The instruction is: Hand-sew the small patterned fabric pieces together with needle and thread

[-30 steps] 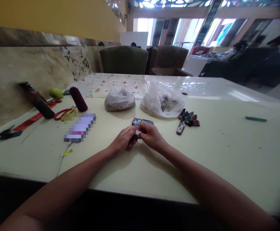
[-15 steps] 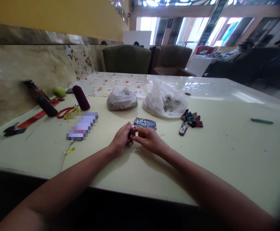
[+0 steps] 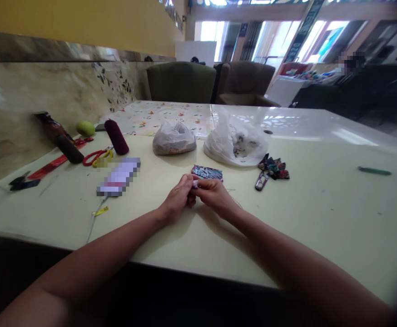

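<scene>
My left hand (image 3: 180, 197) and my right hand (image 3: 215, 195) meet over the middle of the table. Between their fingertips is a small whitish piece, perhaps cloth (image 3: 195, 184), mostly covered by the fingers. Both hands are closed, pinching it from either side. Just behind them lies a flat piece of patterned dark blue and red fabric (image 3: 208, 172). A thin needle or wire (image 3: 230, 189) rests to the right of my right hand. Farther right is a dark patterned fabric bundle (image 3: 275, 168), with a metal snap clip (image 3: 261, 181) beside it.
Two plastic bags, a greyish one (image 3: 174, 138) and a white one (image 3: 219, 147), stand beyond my hands. At left are a phone on a cable (image 3: 119, 177), scissors (image 3: 98, 156), a maroon thread spool (image 3: 116, 137) and a green fruit (image 3: 85, 128). A green stick-like tool (image 3: 374, 171) lies far right.
My hands have shifted slightly to the right, and the small piece between them shows more of its whitish side. The fingers of my right hand are drawn closer together. The view has moved a little.
</scene>
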`<state>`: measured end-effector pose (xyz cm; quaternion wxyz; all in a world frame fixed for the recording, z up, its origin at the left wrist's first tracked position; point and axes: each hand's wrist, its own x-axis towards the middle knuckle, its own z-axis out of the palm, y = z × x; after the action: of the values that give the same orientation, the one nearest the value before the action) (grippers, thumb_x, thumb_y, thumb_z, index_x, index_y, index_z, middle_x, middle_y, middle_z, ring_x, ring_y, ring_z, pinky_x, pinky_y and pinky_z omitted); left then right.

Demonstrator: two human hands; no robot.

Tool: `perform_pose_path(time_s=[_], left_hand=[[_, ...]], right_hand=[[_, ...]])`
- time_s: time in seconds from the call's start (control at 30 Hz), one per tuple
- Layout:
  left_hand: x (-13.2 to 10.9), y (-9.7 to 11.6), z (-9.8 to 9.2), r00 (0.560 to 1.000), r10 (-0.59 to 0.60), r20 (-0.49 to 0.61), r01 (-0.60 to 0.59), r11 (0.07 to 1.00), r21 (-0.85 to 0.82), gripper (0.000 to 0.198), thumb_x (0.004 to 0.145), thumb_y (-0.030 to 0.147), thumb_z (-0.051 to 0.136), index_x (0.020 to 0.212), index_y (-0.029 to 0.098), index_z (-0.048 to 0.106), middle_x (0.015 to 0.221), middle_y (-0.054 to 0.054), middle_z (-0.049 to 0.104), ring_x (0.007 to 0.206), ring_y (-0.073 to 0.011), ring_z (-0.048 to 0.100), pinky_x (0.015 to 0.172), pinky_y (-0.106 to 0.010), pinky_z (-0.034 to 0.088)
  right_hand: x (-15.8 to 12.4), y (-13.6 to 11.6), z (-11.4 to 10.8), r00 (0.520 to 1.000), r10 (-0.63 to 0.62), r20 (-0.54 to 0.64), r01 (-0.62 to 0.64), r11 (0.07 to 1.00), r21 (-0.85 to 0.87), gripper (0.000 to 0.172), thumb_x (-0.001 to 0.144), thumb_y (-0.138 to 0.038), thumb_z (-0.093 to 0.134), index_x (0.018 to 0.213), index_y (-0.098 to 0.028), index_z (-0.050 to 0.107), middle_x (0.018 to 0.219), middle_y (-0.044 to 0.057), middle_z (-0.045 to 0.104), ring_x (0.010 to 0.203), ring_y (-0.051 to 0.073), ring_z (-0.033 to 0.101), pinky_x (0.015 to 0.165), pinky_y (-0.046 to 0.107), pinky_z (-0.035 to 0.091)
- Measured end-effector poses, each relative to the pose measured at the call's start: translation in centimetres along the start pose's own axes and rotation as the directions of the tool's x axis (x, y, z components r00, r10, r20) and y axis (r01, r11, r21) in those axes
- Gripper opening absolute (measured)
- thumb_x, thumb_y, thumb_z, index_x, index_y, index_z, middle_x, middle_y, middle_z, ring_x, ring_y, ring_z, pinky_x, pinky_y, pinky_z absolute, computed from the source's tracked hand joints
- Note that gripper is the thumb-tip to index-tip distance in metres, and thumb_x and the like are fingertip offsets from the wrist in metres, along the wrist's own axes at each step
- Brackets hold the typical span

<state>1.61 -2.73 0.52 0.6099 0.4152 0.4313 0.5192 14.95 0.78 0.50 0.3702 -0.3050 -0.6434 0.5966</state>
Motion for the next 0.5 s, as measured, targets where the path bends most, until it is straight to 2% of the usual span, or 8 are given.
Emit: perform_pose_path(time_s=[0.07,0.13,0.2,0.27,0.37,0.43,0.5], left_hand=[[0.1,0.1,0.0,0.999,-0.024,0.022,0.025,0.999,-0.047,0.041,0.093,0.059,0.046,0.105,0.021,0.055,0.067,0.003,0.046,0.051,-0.0086,0.043,0.049,-0.02,0.04],[0.1,0.0,0.0,0.999,-0.023,0.049,0.026,0.998,-0.063,0.044,0.092,0.061,0.046,0.107,0.02,0.056,0.067,0.003,0.045,0.051,-0.0085,0.041,0.049,-0.02,0.039],[0.0,-0.1,0.0,0.996,-0.024,0.081,0.028,0.998,-0.057,0.046,0.091,0.063,0.047,0.109,0.021,0.056,0.065,0.004,0.043,0.05,-0.0081,0.039,0.047,-0.019,0.036],[0.1,-0.1,0.0,0.996,-0.03,0.09,0.037,0.997,-0.073,0.047,0.091,0.063,0.046,0.11,0.021,0.055,0.064,0.005,0.042,0.049,-0.0081,0.038,0.048,-0.019,0.036],[0.4,0.2,-0.2,0.998,-0.02,0.059,0.027,0.993,-0.112,0.039,0.092,0.056,0.052,0.107,0.02,0.054,0.067,0.004,0.046,0.052,-0.0084,0.042,0.05,-0.02,0.04],[0.8,0.4,-0.6,0.999,0.012,0.041,-0.007,0.992,-0.123,0.031,0.09,0.047,0.059,0.103,0.02,0.054,0.07,0.003,0.049,0.053,-0.0075,0.044,0.051,-0.019,0.04],[1.1,0.6,-1.0,0.997,0.053,0.05,-0.046,0.99,-0.132,0.027,0.089,0.042,0.062,0.1,0.019,0.054,0.073,0.003,0.051,0.053,-0.0061,0.044,0.051,-0.018,0.038]], right_hand=[[0.0,-0.6,-0.3,0.997,0.081,0.003,-0.081,0.994,0.069,0.017,0.075,-0.029,0.068,0.065,-0.014,0.068,0.058,0.002,0.065,0.05,0.01,0.054,0.051,0.023,0.043],[0.0,-1.2,-0.6,0.985,0.171,0.006,-0.171,0.982,0.084,0.017,0.071,-0.028,0.07,0.063,-0.014,0.066,0.051,0.0,0.058,0.041,0.006,0.041,0.041,0.02,0.028],[-0.1,-1.8,-0.9,0.966,0.258,0.023,-0.259,0.962,0.087,0.018,0.069,-0.028,0.071,0.061,-0.015,0.063,0.043,-0.005,0.046,0.037,0.003,0.028,0.037,0.02,0.015],[-0.1,-2.2,-1.1,0.951,0.305,0.045,-0.308,0.948,0.086,0.02,0.07,-0.03,0.071,0.062,-0.015,0.06,0.041,-0.008,0.036,0.037,0.003,0.022,0.037,0.02,0.01],[-0.1,-2.2,-1.1,0.97,0.242,0.017,-0.242,0.97,0.023,0.025,0.076,-0.037,0.068,0.067,-0.015,0.062,0.046,-0.007,0.039,0.04,0.003,0.023,0.038,0.019,0.011],[0.1,-2.0,-1.1,0.989,0.122,-0.08,-0.124,0.992,-0.015,0.027,0.078,-0.041,0.067,0.075,-0.014,0.066,0.055,-0.003,0.051,0.043,0.003,0.031,0.039,0.019,0.017],[0.3,-1.7,-1.2,0.976,0.018,-0.216,-0.025,0.999,-0.025,0.031,0.076,-0.044,0.07,0.085,-0.015,0.066,0.07,0.001,0.061,0.05,0.005,0.042,0.04,0.018,0.024]])
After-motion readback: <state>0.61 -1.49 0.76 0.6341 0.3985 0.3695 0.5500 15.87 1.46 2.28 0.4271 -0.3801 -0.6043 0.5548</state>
